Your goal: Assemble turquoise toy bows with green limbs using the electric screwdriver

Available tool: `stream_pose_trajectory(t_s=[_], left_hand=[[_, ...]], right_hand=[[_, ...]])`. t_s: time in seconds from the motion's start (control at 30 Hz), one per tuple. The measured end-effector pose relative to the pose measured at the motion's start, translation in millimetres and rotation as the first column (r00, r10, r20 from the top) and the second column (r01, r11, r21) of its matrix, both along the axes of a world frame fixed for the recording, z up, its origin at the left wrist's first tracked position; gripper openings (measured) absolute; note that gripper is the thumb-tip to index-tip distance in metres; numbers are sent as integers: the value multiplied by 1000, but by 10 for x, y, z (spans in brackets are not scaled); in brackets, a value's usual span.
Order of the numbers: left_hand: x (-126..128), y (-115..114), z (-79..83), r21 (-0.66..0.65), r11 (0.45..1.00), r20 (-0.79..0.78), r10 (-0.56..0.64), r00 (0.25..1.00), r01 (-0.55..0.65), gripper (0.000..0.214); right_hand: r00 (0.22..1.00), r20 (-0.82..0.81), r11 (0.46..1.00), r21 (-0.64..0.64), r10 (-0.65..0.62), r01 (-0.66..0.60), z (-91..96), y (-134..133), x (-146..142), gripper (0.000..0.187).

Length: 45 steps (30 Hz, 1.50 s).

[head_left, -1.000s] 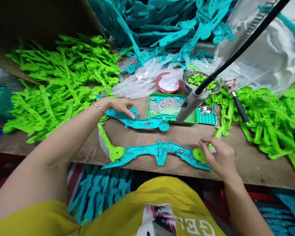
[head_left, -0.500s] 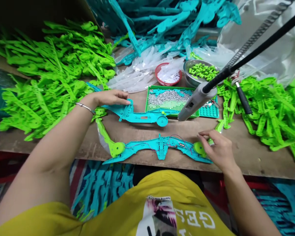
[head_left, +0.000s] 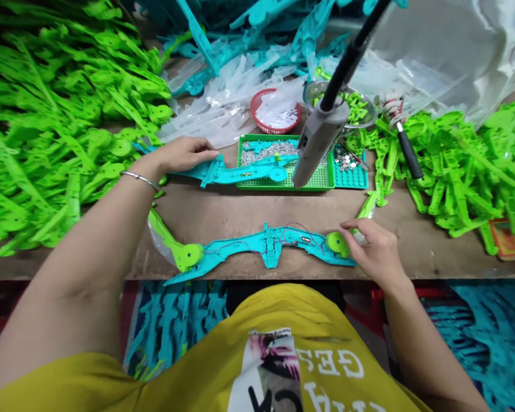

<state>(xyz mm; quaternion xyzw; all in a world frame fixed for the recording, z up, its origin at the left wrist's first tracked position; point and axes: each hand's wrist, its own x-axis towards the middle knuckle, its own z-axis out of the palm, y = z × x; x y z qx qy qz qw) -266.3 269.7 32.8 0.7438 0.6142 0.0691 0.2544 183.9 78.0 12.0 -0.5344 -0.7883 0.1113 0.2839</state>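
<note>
My left hand (head_left: 193,153) is closed on a blue plastic bow half (head_left: 240,173), holding it above the table beside the green tray. Below lies another blue bow half (head_left: 236,247), its inner side up, with thin wires and a small metal part on it. A lime green limb with a round end (head_left: 184,254) sits at its left tip. At the right tip, my right hand (head_left: 371,246) pinches the edge of the other limb's green round end (head_left: 337,244).
A green tray of small screws (head_left: 309,182) stands behind, partly covered by a hanging electric screwdriver (head_left: 317,143). Nearby are a red basket (head_left: 264,127), a metal bowl (head_left: 369,117) and a black-handled tool (head_left: 407,150). Lime green parts (head_left: 38,137) pile up on both sides.
My left hand has carried the blue bow half farther from me, partly over the screw tray. My right hand stays at the right green limb. The whole view has shifted with my head.
</note>
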Motion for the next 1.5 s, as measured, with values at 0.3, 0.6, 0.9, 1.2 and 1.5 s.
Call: stream_pose_trajectory(t_s=[0.3,0.6,0.9,1.2,1.5], left_hand=[[698,-1237,210,437,894,67,74,995,-96,20],[1738,-2066,-326,324,921,133,-272,953,218,33],[1807,-2012,-347,274,961,342,-113,933,16,11],[1754,-2126,-253,269,962,470,-99,877,-35,10],[1686,-2341,-450,457,883,426,-107,898,-111,13]], right_hand=[[990,-90,988,-100,113,-122,145,-138,-232,12],[993,-81,995,-35,91,-94,85,62,-340,18],[983,-162,979,-169,86,-113,126,-98,-469,11],[989,-143,985,-158,40,-62,-66,-5,-515,19],[980,-52,964,-172,194,-200,-192,42,-587,29]])
